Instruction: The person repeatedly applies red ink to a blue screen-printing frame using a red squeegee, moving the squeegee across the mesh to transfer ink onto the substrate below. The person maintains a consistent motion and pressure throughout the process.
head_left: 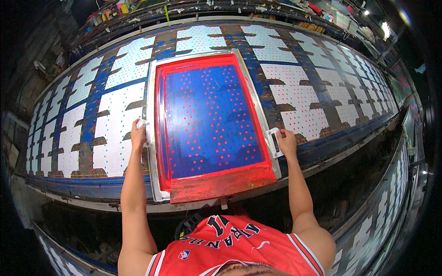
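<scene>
Between my arms is a screen printing frame (252,92) with pale metal sides and a blue mesh (202,119) covered in small red dots. Red ink rings the inside edges. A wide red-stained board (223,185) lies across the near end; I cannot tell whether it is a squeegee. My left hand (137,134) is closed round the white handle (146,132) on the frame's left side. On the right side, my right hand (287,144) grips the matching handle (274,142). The frame lies over or just above the long printing table (87,187); any gap underneath is hidden.
White cut fabric pieces lie in rows along the table, green-dotted ones (119,129) to the left and red-dotted ones (294,103) to the right. Behind runs a cluttered shelf (258,9). Another table with cut pieces (384,207) stands at the lower right.
</scene>
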Demonstrator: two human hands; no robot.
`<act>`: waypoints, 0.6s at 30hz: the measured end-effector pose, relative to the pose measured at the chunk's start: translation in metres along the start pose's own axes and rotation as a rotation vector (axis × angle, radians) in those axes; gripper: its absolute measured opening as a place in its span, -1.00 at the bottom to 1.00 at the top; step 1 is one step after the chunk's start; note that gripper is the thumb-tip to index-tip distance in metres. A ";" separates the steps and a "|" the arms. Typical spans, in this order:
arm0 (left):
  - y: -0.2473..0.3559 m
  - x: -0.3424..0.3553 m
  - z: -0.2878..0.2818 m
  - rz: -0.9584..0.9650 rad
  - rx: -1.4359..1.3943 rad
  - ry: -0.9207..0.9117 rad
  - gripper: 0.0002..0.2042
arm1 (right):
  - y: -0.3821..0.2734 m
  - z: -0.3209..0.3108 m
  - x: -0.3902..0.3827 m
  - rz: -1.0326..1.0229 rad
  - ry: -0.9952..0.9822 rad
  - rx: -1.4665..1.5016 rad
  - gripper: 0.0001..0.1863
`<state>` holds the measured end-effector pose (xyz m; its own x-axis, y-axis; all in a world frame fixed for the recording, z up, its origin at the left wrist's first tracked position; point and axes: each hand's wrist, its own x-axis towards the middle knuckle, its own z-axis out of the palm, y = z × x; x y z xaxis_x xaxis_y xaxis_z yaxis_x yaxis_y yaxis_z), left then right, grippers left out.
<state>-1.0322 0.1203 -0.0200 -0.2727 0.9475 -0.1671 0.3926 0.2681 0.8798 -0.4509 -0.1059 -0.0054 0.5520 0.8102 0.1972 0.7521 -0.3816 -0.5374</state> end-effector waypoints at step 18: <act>0.060 -0.001 -0.060 0.101 -0.064 0.031 -0.54 | -0.048 -0.006 0.015 0.082 -0.215 0.514 -0.57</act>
<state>-1.0609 0.1250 0.0600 -0.2623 0.9629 -0.0632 0.3630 0.1592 0.9181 -0.4761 -0.0781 0.0285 0.4746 0.8802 -0.0047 0.4079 -0.2247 -0.8849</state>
